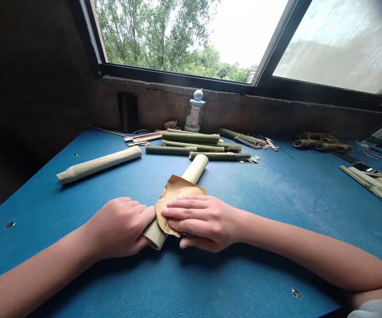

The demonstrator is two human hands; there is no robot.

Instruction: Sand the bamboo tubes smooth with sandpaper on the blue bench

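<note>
A pale, peeled bamboo tube [195,168] lies slantwise on the table in front of me, its open end toward me. My left hand [124,227] is closed around its near end, thumb on top. Draped over the tube's middle is a tan sheet of sandpaper [174,187] with faint printing on its back. My right hand [204,223] presses that sheet onto the bamboo, fingers laid across it and the thumb below. The sheet and my fingers hide the middle of the tube.
Another peeled bamboo piece [101,164] rests at left. Green bamboo lengths [191,138] are piled behind, before a blue-topped bottle [195,112] and a dark phone-like slab [127,112]. Bamboo strips [372,185] and short tubes [319,143] lie at right on the blue table [260,282].
</note>
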